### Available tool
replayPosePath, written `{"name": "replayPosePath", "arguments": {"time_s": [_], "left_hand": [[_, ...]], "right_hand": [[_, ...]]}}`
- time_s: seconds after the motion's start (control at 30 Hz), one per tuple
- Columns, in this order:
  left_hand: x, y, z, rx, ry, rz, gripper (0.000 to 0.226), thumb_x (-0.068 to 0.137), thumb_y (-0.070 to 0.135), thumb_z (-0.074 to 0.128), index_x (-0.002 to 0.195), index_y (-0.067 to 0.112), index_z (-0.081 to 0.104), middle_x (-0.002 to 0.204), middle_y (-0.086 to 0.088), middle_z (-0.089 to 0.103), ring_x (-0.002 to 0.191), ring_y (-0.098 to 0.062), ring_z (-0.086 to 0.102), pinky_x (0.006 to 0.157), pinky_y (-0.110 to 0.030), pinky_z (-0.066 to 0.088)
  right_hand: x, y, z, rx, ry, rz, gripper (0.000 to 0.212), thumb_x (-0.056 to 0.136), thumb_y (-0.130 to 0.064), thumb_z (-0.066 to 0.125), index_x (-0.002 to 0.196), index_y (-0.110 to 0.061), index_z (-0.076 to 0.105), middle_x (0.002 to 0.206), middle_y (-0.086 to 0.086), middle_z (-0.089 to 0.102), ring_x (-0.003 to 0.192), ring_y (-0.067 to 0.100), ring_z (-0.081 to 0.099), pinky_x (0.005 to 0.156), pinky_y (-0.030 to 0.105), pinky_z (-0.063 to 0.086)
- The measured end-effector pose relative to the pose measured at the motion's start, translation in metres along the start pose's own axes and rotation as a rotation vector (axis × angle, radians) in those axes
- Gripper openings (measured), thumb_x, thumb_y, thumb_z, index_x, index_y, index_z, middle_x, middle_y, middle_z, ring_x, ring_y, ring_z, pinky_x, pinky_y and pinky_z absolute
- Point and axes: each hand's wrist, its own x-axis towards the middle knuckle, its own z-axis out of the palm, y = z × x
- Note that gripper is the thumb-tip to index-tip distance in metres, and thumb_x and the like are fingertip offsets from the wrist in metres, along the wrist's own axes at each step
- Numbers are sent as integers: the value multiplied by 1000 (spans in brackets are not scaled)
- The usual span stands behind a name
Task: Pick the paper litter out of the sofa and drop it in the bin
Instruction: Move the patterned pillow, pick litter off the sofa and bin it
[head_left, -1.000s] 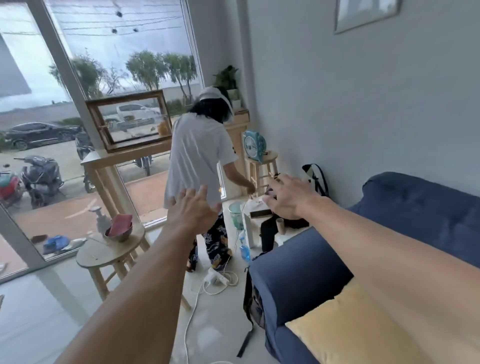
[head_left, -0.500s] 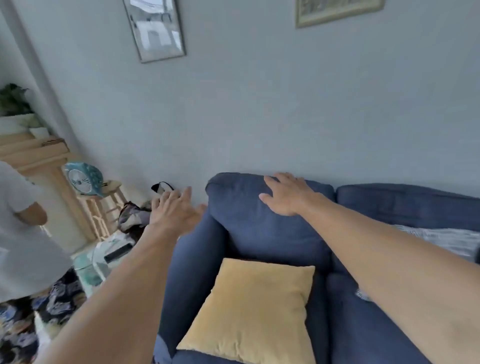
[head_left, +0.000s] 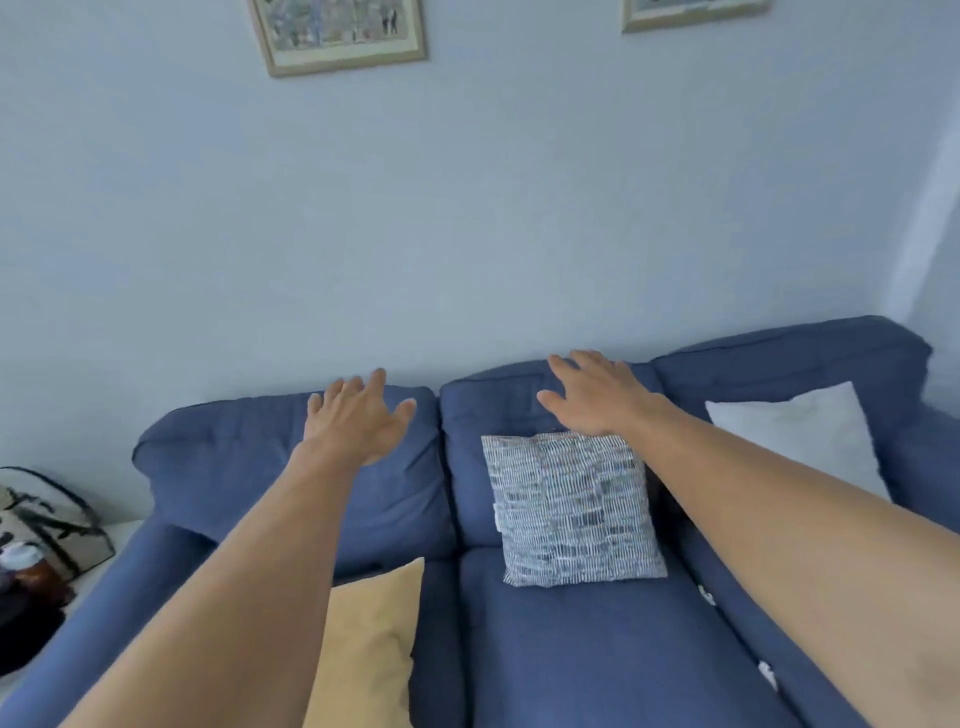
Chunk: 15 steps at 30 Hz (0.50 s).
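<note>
Middle seat of the sofa (head_left: 582, 654) lies open; a patterned cushion (head_left: 571, 512) (leaning upright) covers the backrest.

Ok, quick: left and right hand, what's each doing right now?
Left hand: open, holding nothing.
Right hand: open, holding nothing.

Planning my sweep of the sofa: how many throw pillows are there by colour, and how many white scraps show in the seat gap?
Yellow pillow: 1
Blue-and-white patterned pillow: 1
White pillow: 1
White scraps: 2
Total: 5
</note>
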Motion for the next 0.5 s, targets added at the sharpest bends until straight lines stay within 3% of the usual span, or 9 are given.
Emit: {"name": "replayPosePath", "arguments": {"time_s": [0.3,0.5], "left_hand": [[73,159,89,-86,-112,90,64,96,53,35,149,17,28,146,-8,42,139,-28,29,110,-46,24],[101,172,163,-68,-242,66,66,97,54,34,151,17,23,150,-8,37,141,-29,28,112,-48,23]], "right_hand": [[29,182,51,5,-128,170,66,99,-50,28,154,-18,13,160,10,13,148,26,7,117,50,14],[50,212,108,31,-221,181,65,100,-49,28,154,-17,12,160,10,13,148,26,8,117,50,15]]}}
